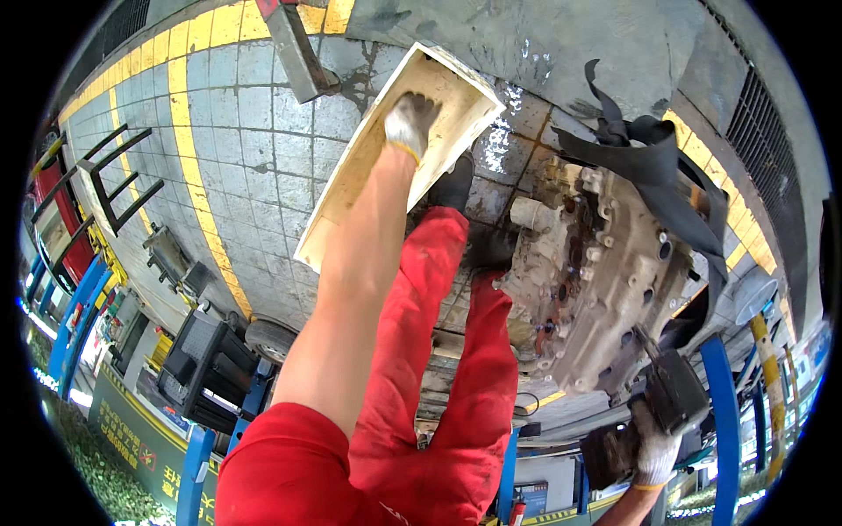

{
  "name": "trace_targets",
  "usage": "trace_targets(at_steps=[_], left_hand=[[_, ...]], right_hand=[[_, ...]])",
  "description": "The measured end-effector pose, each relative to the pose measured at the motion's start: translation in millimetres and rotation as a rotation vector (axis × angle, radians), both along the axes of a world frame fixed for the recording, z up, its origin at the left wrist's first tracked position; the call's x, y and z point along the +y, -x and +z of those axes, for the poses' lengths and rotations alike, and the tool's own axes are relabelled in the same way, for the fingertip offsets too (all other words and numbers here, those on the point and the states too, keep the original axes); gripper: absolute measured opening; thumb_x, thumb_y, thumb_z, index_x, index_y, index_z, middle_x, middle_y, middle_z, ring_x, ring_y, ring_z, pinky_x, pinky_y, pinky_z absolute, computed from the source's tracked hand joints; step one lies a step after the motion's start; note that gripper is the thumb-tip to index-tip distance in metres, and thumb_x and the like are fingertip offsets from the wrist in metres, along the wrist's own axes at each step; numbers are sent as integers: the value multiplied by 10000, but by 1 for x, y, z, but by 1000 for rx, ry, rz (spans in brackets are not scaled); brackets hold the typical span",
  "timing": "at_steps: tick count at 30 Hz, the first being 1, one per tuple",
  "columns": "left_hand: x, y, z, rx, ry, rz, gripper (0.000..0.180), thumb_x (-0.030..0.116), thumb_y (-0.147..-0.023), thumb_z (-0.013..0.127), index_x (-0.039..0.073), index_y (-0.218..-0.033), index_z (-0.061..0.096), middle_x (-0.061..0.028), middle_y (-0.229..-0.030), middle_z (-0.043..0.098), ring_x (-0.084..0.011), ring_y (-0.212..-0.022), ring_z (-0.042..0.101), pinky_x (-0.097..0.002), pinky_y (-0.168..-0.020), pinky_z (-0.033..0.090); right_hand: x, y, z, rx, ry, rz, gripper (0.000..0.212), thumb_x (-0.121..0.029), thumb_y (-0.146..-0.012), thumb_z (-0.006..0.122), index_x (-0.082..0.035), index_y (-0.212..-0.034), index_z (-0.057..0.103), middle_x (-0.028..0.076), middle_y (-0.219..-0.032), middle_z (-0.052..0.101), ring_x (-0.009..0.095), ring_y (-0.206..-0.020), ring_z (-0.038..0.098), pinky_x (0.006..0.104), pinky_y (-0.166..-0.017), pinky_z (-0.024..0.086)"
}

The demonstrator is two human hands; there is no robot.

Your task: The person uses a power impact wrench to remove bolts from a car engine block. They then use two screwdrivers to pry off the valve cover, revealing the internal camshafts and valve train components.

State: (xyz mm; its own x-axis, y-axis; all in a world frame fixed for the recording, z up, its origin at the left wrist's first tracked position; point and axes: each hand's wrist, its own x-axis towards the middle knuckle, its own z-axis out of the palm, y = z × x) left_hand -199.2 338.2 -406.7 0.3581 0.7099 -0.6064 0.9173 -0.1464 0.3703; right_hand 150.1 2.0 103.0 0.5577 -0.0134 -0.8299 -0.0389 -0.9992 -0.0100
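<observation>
My left hand (412, 123), in a white glove with dark fingers, reaches inside a long pale wooden box (346, 188) near its far end. Its fingers are curled; whatever they hold, if anything, is hidden. My right hand (653, 451), also gloved, grips a black cordless impact wrench (675, 392) at the lower right. The wrench's thick battery block hangs beside the hand, and its short shaft points toward a dirty engine block (605, 272). I cannot tell whether the shaft touches the engine. Black straps (636, 158) drape over the engine's far right side.
My red-trousered legs (430, 289) stand between box and engine. A grey metal beam (298, 57) lies beyond the box. At left are a black rolling cart (206, 364), a tyre (270, 339) and a metal frame (114, 180). A blue post (721, 421) rises at right.
</observation>
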Motion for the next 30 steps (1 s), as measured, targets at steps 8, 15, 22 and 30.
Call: trace_targets(at_steps=[8, 15, 22, 30], left_hand=[[-178, -119, 353, -898, 304, 137, 437, 20, -948, 703, 46, -1380, 645, -176, -1298, 720, -301, -1142, 737, -384, -986, 602], [-255, -222, 357, -802, 376, -90, 520, -1, -862, 675, 55, -1373, 605, -186, -1277, 701, -420, -1155, 693, -477, -1014, 574], [-239, -180, 409, -939, 246, 208, 631, -94, -805, 669, 72, -1410, 596, -184, -1360, 688, -399, -1227, 689, -449, -1041, 574], [-242, -151, 368, -754, 396, 277, 685, -76, -846, 612, 93, -1509, 575, -182, -1530, 610, -376, -1386, 611, -418, -1155, 512]], right_hand=[[11, 4, -4, 81, -58, -119, 460, -79, -899, 839, -16, -1336, 708, 87, -1258, 757, 163, -1118, 677, 342, -992, 557], [-11, 9, -14, 106, -275, -80, 602, -85, -884, 853, -12, -1435, 622, 105, -1319, 742, 183, -1153, 683, 359, -1017, 560], [16, 39, 18, 156, -372, 213, 654, -138, -895, 858, -9, -1469, 571, 148, -1339, 720, 248, -1188, 688, 377, -1026, 554], [31, 82, -34, 124, -442, -82, 533, -87, -914, 835, -8, -1409, 652, 83, -1227, 755, 159, -1045, 684, 337, -931, 570]])
